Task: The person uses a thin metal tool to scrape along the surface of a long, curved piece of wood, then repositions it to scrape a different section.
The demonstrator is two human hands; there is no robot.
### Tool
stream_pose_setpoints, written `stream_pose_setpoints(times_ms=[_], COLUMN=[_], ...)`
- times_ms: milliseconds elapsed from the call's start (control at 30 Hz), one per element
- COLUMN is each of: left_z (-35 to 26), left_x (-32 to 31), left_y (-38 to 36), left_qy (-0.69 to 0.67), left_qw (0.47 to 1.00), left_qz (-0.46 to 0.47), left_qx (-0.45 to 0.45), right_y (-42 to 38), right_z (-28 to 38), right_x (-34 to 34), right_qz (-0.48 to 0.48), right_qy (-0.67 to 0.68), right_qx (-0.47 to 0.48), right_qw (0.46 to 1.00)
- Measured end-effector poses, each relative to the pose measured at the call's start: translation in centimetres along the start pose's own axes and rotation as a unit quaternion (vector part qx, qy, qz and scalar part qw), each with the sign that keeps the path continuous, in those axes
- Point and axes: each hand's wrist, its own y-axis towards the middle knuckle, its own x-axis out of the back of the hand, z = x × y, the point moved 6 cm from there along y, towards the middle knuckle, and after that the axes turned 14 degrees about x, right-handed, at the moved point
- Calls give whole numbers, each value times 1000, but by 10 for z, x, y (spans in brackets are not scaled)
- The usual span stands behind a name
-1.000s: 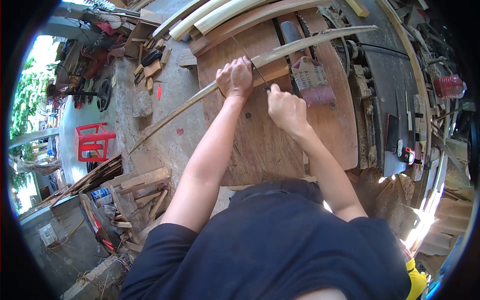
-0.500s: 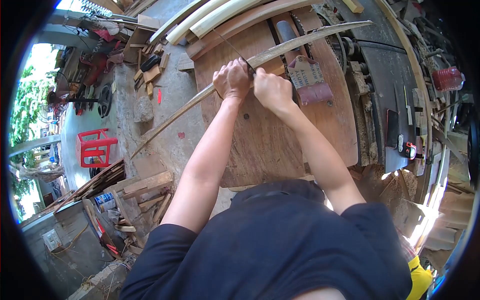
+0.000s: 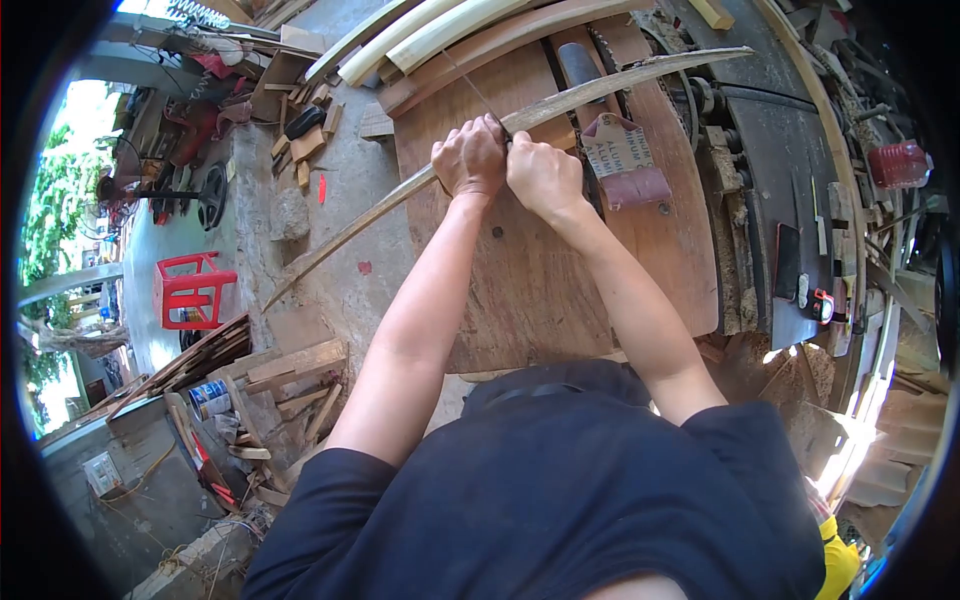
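A long, slightly curved wooden strip [image 3: 630, 82] lies slantwise over the brown wooden worktop [image 3: 540, 285], its thin lower end reaching past the left edge. My left hand [image 3: 469, 157] is closed round the strip near its middle. Right beside it, my right hand [image 3: 545, 180] forms a fist round the dark handle of what looks like a handsaw [image 3: 468, 80]. The thin blade, seen nearly edge-on, runs away over the strip, up and to the left. Its contact with the wood is hidden by my hands. A sandpaper piece [image 3: 620, 150] lies right of my right hand.
Curved wooden pieces [image 3: 455, 32] lie along the far edge of the worktop. A dark machine table [image 3: 770, 150] on the right holds a phone [image 3: 787, 262] and a tape measure [image 3: 821, 305]. Scrap wood [image 3: 300, 375] and a red stool [image 3: 195, 290] stand at left.
The view has shifted slightly. The saw blade's angle has changed a little and my right hand sits marginally closer to my left. Both hands keep their grip.
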Motion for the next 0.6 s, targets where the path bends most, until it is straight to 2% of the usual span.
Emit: stream_pose_setpoints(times_ms=[67,133,200,267,400,467,533,600], left_z=[0,2,4,1,-1,-2,3,2], left_x=[-2,-2,-2,-1,0,0,-1,-1], left_y=[2,0,-2,0,0,1,0,1], left_qy=[0,-9,-12,-7,5,-1,-5,-13], left_qw=[1000,1000,1000,1000,1000,1000,1000,1000], left_qz=[-10,-19,-20,-8,5,-5,-9,-18], left_qx=[-6,-9,-10,-13,0,-8,-7,-14], right_y=[-21,-47,-51,-29,-4,-25,-51,-53], right_z=[-2,-2,-2,-3,-5,-2,-3,-4], right_x=[7,13,10,12,-5,7,14,11], right_qz=[-5,76,99,35,18,12,81,106], right_qy=[4,7,13,28,29,23,25,20], right_qx=[10,-18,-24,-7,-5,-4,-33,-32], right_qw=[1000,997,995,999,999,1000,996,994])
